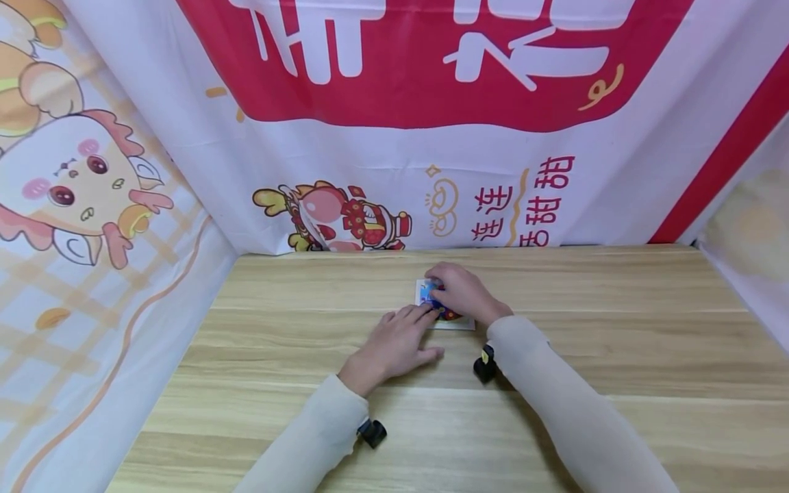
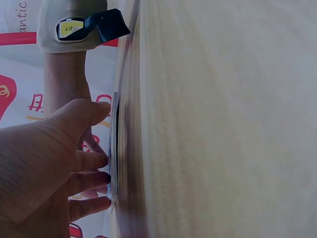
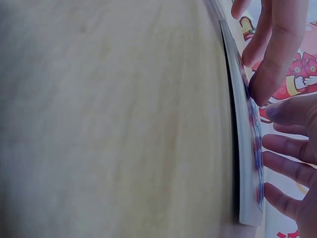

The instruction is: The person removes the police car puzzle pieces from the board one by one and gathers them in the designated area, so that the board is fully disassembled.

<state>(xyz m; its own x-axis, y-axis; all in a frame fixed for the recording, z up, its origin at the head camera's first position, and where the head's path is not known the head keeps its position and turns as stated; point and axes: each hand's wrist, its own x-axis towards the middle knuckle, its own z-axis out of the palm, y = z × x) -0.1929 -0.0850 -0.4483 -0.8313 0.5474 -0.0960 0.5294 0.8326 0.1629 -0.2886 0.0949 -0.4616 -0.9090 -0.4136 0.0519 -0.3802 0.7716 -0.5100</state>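
Observation:
Near the back of the table lies a small flat board [image 1: 453,325] with a white border and a colourful picture. My left hand [image 1: 394,342] reaches in from the lower left, its fingertips touching the picture's near left part. My right hand [image 1: 465,291] covers much of the right and far side. In the right wrist view, several fingertips of the right hand [image 3: 297,156] rest on the upper face of the board [image 3: 245,148], below the left hand's fingers [image 3: 275,59]. Spread fingers of the left hand [image 2: 54,148] meet the board's face [image 2: 114,148] in the left wrist view.
The wood-grain table [image 1: 296,322] extends around the board on all sides. A printed cloth [image 1: 394,150] hangs along its back edge, and another [image 1: 92,274] stands at the left. A black wrist camera [image 1: 372,433] is strapped on the left sleeve, a second [image 1: 485,366] on the right.

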